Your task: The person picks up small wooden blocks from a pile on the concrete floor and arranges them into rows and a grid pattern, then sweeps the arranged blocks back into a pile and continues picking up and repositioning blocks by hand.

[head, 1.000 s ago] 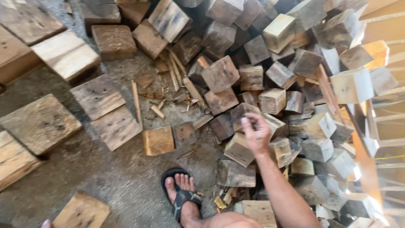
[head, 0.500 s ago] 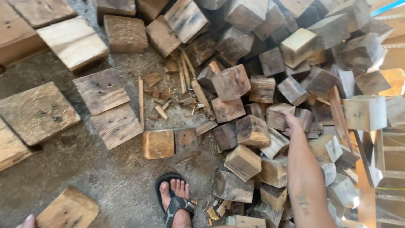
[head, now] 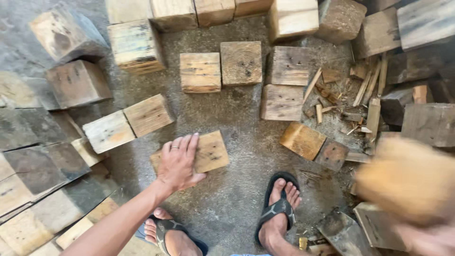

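Left hand [head: 179, 163] rests flat, fingers spread wide, on the light wooden block [head: 208, 150] lying on the concrete floor [head: 237, 189] just ahead of 2 sandalled feet, while the blurred right hand [head: 426, 237] carries another wooden block [head: 407, 178].

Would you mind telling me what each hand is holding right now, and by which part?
The left hand lies flat on a wood block's top face, not gripping. The right hand carries a blurred block; where it holds cannot be told.
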Demonstrator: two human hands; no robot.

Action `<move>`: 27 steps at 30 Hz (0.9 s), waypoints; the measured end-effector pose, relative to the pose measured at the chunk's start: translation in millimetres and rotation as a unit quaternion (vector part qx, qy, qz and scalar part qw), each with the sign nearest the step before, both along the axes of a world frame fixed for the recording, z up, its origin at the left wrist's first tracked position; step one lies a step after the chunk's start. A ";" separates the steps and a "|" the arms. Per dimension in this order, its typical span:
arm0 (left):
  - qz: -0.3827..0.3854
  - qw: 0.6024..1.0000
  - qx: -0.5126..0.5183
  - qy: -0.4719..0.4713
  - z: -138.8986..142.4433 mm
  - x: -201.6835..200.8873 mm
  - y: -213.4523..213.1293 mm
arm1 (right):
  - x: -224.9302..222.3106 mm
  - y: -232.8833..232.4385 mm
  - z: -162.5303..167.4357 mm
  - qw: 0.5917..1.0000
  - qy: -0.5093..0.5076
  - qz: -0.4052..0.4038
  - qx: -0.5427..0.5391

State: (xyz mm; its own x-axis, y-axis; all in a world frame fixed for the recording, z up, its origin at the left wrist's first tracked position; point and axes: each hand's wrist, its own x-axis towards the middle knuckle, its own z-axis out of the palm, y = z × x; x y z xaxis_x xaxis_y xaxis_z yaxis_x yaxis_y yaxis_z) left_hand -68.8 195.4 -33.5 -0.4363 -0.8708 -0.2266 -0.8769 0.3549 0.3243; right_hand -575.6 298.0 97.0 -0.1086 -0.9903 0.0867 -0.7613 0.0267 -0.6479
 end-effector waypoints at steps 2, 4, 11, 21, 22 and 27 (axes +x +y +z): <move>0.002 1.000 -0.012 0.005 1.2 2.3 1.8 | 72.4 -41.5 -20.3 0.984 0.023 0.177 0.018; 0.003 1.000 -0.015 0.000 -0.5 6.0 4.9 | 141.8 -75.9 -52.8 0.961 0.023 0.273 0.035; -0.022 0.999 -0.035 -0.002 -2.2 19.0 8.2 | 247.9 -126.6 -115.2 0.921 0.066 0.379 0.059; -0.030 0.999 -0.016 -0.027 -8.2 19.5 7.6 | 247.8 -134.1 -110.1 0.905 0.167 0.387 0.060; -0.035 0.998 -0.006 -0.042 -8.7 19.3 7.2 | 246.4 -137.5 -108.4 0.900 0.195 0.384 0.065; -0.026 0.999 -0.044 -0.007 -6.5 18.7 7.3 | 247.3 -174.9 -104.3 0.925 0.228 0.304 -0.012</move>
